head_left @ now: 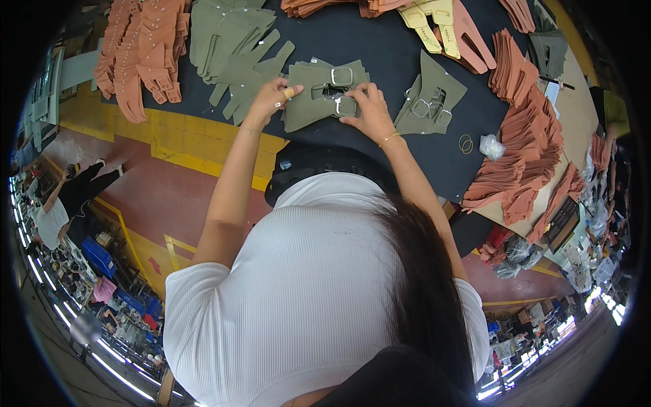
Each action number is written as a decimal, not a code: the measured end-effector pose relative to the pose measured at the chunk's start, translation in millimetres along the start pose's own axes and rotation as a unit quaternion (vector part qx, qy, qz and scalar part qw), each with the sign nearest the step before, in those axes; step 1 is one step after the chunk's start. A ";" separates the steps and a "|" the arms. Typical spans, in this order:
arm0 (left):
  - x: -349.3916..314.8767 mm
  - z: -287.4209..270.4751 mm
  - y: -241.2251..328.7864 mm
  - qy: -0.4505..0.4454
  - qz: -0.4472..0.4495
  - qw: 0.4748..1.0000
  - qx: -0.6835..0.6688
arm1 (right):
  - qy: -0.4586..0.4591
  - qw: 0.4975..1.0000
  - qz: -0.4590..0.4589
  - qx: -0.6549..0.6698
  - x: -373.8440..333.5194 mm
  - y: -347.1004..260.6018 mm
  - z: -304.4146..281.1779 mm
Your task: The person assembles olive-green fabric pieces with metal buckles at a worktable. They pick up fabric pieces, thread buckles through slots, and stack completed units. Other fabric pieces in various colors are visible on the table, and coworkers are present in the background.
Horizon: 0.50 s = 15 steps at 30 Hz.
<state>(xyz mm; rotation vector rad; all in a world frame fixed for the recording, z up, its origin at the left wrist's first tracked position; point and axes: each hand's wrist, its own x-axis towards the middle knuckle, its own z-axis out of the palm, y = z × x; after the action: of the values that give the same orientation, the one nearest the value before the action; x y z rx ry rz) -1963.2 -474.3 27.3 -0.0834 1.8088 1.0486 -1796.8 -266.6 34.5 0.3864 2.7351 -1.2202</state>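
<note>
The left hand (270, 105) is at the left edge of a green cut piece (304, 112); its fingers are partly bent, and whether they grip the edge cannot be told. The right hand (374, 115) is at the piece's right end, with thumb and fingers set apart beside the lower of two metal buckles (338, 105); whether it pinches the material cannot be told. The green cut piece lies between the hands on the dark work surface (434, 157), in front of the person's torso; further green layers show beneath its upper edge.

To the right, near the right hand, lies a second green buckled set (451, 85); beyond the left hand, a fanned green pile (227, 41) spreads across the surface. Orange-brown stacks (139, 57) lie at the far left; more orange-brown pieces (519, 169) overlap at the right, beside a clear plastic bundle (491, 147); a yellow perforated piece (444, 19) lies at the far edge.
</note>
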 end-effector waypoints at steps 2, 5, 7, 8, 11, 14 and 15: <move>-11.9 -0.2 11.9 -0.089 -0.005 0.994 -0.060 | 0.016 0.999 -0.013 0.037 -2.5 -8.7 -14.2; -39.8 8.3 36.1 -0.112 0.026 0.979 -0.167 | 0.065 0.994 -0.042 0.073 -12.0 -28.5 -47.8; -61.2 8.3 58.5 -0.155 0.086 0.964 -0.196 | 0.092 0.989 -0.071 0.094 -18.1 -45.0 -74.5; -70.1 8.1 70.9 -0.176 0.117 0.955 -0.210 | 0.103 0.987 -0.075 0.098 -20.2 -54.0 -86.3; -90.1 10.0 103.0 -0.249 0.211 0.910 -0.256 | 0.144 0.979 -0.100 0.108 -26.3 -79.6 -115.2; -97.0 7.9 121.3 -0.263 0.248 0.904 -0.228 | 0.170 0.976 -0.118 0.067 -31.0 -97.3 -134.3; -97.2 6.6 123.2 -0.266 0.242 0.901 -0.244 | 0.183 0.973 -0.130 0.056 -31.5 -100.8 -138.4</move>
<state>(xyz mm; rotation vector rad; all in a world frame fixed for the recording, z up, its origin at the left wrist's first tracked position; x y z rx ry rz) -1970.1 -430.5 178.0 0.3416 1.0548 1.6743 -1795.8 -234.0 205.5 0.2959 3.1184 -1.5053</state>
